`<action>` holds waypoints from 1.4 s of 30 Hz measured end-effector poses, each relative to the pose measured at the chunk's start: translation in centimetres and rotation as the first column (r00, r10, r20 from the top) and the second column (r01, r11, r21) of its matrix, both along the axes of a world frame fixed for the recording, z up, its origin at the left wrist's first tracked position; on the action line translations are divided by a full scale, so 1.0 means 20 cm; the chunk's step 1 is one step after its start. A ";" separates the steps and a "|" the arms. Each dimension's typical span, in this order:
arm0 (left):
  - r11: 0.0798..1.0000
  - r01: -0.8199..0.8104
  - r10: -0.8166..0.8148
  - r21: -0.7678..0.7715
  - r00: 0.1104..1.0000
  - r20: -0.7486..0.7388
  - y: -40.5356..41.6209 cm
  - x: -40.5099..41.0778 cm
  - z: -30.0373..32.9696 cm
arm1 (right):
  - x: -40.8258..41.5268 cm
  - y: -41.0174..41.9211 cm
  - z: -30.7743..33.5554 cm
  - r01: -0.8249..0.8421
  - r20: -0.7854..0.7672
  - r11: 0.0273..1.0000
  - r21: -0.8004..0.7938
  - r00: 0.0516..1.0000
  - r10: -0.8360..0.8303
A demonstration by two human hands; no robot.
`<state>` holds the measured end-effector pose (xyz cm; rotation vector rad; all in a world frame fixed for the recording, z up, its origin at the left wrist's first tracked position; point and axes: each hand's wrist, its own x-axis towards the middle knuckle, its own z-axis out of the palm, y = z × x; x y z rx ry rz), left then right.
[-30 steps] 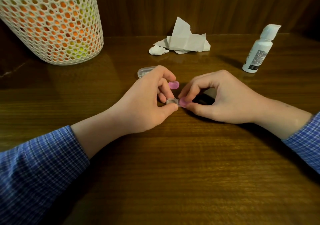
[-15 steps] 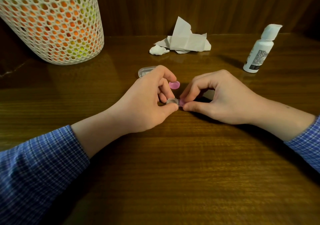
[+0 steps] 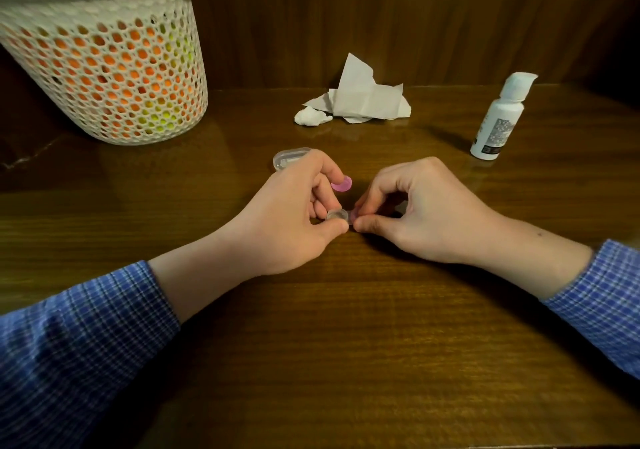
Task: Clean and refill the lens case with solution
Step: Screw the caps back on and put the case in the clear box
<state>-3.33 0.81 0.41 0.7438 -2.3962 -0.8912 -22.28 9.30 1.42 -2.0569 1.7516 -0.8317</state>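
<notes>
The lens case [image 3: 337, 215] sits low over the counter [image 3: 346, 344], pinched in the left hand [image 3: 294, 220] between thumb and fingers. The right hand [image 3: 426, 213] pinches a pink cap [image 3: 352, 216] against the case's right end. A second pink cap [image 3: 341, 184] lies just beyond the left grip. The case looks light, rigid and slick, so it is best held by its rim. Well beyond the right grip stands the solution bottle [image 3: 498, 119]; crumpled tissue [image 3: 356, 102] and a mesh basket [image 3: 104, 67] lie farther off. The dark wood is glossy.
</notes>
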 end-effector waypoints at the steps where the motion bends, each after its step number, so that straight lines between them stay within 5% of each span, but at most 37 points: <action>1: 1.000 -0.003 0.003 0.002 1.000 0.002 0.00 0.00 0.00 | 0.00 0.00 0.00 0.010 -0.005 1.000 0.002 1.000 -0.010; 23: 0.997 0.069 -0.073 0.039 0.988 0.137 -0.05 0.04 0.01 | -0.09 -0.01 -0.01 -0.059 -0.038 0.998 -0.014 0.998 0.058; 28: 0.999 0.049 -0.051 0.022 0.994 0.100 -0.06 0.04 0.00 | -0.11 -0.01 -0.02 0.055 -0.073 0.998 -0.042 0.996 -0.058; 42: 1.000 -0.023 0.023 -0.021 0.999 0.034 -0.04 0.03 -0.01 | -0.08 0.01 -0.04 -0.094 0.051 0.995 0.038 0.994 0.092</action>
